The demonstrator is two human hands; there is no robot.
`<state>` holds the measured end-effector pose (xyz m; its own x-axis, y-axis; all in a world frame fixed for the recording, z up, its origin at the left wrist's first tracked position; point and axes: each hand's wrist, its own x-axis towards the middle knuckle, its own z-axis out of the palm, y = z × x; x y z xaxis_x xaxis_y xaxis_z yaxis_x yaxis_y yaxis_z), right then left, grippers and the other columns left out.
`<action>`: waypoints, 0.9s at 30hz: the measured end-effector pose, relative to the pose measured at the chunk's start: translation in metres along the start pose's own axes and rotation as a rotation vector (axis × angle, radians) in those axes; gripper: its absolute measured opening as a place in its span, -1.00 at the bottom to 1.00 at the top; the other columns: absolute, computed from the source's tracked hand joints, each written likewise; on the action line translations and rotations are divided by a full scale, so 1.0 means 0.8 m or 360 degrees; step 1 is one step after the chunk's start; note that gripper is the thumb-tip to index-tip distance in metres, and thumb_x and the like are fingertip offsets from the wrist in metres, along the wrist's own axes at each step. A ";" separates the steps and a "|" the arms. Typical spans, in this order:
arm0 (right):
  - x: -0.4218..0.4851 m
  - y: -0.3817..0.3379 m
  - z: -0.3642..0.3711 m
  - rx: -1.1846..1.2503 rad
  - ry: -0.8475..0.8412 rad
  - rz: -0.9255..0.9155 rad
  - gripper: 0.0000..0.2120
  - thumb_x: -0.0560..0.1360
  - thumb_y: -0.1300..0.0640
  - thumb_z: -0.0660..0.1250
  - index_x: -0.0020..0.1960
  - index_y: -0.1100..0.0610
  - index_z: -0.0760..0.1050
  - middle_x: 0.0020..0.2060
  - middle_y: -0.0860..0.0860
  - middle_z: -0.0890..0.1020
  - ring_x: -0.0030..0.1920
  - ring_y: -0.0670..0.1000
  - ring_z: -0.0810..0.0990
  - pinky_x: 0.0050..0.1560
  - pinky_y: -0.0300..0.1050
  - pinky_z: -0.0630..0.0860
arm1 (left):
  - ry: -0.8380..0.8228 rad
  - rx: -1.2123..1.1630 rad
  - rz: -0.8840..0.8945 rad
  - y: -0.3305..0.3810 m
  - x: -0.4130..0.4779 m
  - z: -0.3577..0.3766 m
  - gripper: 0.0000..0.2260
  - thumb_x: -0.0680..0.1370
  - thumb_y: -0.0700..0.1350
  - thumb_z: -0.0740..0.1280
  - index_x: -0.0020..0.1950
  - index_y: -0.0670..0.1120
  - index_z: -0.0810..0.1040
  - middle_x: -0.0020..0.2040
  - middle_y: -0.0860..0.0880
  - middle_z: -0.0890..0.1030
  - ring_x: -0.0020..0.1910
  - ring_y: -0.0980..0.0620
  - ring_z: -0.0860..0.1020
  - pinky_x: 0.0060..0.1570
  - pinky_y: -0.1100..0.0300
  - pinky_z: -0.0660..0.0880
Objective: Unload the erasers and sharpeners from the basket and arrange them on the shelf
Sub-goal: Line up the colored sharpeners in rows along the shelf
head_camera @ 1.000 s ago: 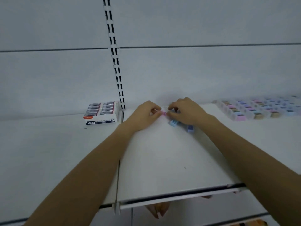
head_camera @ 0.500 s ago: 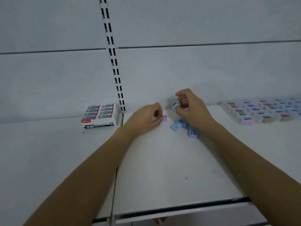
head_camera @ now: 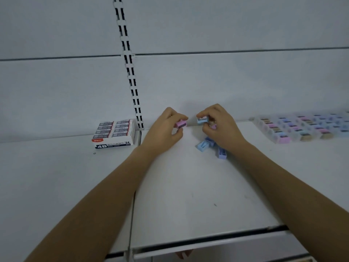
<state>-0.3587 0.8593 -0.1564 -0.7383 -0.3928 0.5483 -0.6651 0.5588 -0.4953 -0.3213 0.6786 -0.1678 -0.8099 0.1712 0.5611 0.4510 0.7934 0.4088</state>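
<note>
Item under inspection: a pink sharpener, pinched between thumb and fingertips of the left hand at the rear edge of the shelf, close against the back panel; whether it touches the shelf cannot be determined. Change noted: a second ago both hands were bunched together over this piece; they are now apart, and each carries its own item. The right hand has come up from the loose pile and grips a blue sharpener in its fingertips, level with the pink one and just beside it, with a gap between. A second pink piece appears tucked under the same hand's curled fingers (its identity is too small to confirm). Three sharpeners lie loose just below that hand: a pale blue one, a darker blue one touching it, and a lilac one beside them. Assessment: a new row is being started at the back of the shelf, the pink piece first and the blue one next to it; the loose three remain to be placed. Further out, a box of 4B erasers stands on the adjoining shelf to the left, past the slotted upright, and finished rows of sharpeners occupy the far right. The basket is not in view.
</note>
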 end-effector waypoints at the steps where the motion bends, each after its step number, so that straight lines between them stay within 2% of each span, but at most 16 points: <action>1: -0.001 0.001 -0.001 0.0004 0.0017 -0.0019 -0.78 0.39 0.40 0.27 -0.01 0.24 0.54 -0.10 -0.03 0.43 -0.15 -0.06 0.43 -0.11 -0.50 0.30 | 0.0022 -0.0018 -0.0020 0.000 0.000 0.000 -0.72 0.47 -0.32 0.31 0.18 -0.20 0.54 -0.03 -0.06 0.41 -0.17 0.10 0.42 -0.10 0.54 0.28; 5: -0.006 0.000 -0.010 0.0017 0.0115 0.0009 -0.87 0.42 0.36 0.29 -0.06 0.23 0.52 -0.13 -0.01 0.48 -0.11 -0.02 0.45 -0.13 -0.38 0.32 | 0.0093 -0.0091 -0.0073 0.003 0.003 -0.001 -0.76 0.51 -0.29 0.28 0.17 -0.21 0.53 0.01 -0.15 0.50 -0.16 0.12 0.44 -0.06 0.44 0.33; 10: -0.019 0.006 -0.052 0.0110 0.0499 0.0080 -0.94 0.44 0.30 0.34 -0.08 0.21 0.52 -0.16 0.06 0.57 -0.16 0.00 0.51 -0.09 -0.37 0.40 | 0.0157 -0.0077 -0.0080 0.018 0.017 -0.008 -0.76 0.54 -0.24 0.26 0.19 -0.19 0.53 0.01 -0.11 0.52 -0.15 0.14 0.46 -0.09 0.45 0.32; 15: -0.068 0.018 -0.123 -0.0161 0.0373 0.0043 -0.94 0.42 0.31 0.36 -0.10 0.26 0.53 -0.18 0.10 0.58 -0.20 0.01 0.53 -0.12 -0.43 0.38 | 0.0110 0.0038 0.0034 0.070 0.046 -0.008 -0.78 0.54 -0.15 0.28 0.16 -0.15 0.53 0.01 -0.10 0.55 -0.12 0.08 0.50 0.03 0.10 0.47; 19: -0.108 0.039 -0.183 -0.0260 0.0333 0.0068 -0.88 0.44 0.31 0.34 -0.02 0.24 0.53 -0.11 0.09 0.58 -0.14 0.02 0.53 -0.05 -0.21 0.43 | 0.0074 0.0080 0.0150 0.140 0.069 0.009 -0.77 0.54 -0.14 0.28 0.18 -0.13 0.53 0.03 -0.09 0.55 -0.08 0.06 0.52 0.03 0.15 0.45; 23: -0.152 0.066 -0.242 -0.0353 0.0329 -0.0043 -0.77 0.44 0.31 0.34 0.10 0.22 0.53 -0.05 0.08 0.58 -0.11 -0.07 0.49 -0.01 -0.26 0.41 | 0.0066 0.0066 0.0230 0.216 0.084 0.045 -0.76 0.54 -0.14 0.27 0.20 -0.12 0.52 0.03 -0.08 0.54 -0.11 0.14 0.46 0.03 0.18 0.43; 25: -0.176 0.083 -0.274 -0.0431 0.0292 -0.0075 -0.75 0.43 0.33 0.35 0.11 0.22 0.54 -0.07 0.09 0.58 -0.13 -0.12 0.46 -0.03 -0.28 0.41 | 0.0034 0.0048 0.0259 0.258 0.089 0.069 -0.75 0.54 -0.14 0.27 0.21 -0.11 0.52 0.03 -0.08 0.54 -0.09 0.11 0.49 0.04 0.17 0.43; 27: -0.202 0.103 -0.305 -0.0499 0.0251 -0.0085 -0.77 0.43 0.32 0.35 0.08 0.22 0.56 -0.08 0.10 0.59 -0.15 -0.08 0.49 -0.05 -0.17 0.48 | -0.0010 0.0048 0.0296 0.301 0.094 0.094 -0.74 0.54 -0.14 0.26 0.22 -0.11 0.52 0.04 -0.08 0.53 -0.06 0.07 0.52 0.05 0.15 0.44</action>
<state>-0.2668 1.1470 -0.1211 -0.6608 -0.3235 0.6773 -0.6177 0.7470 -0.2458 -0.3016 0.9263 -0.0815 -0.7157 0.3202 0.6207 0.5819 0.7648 0.2765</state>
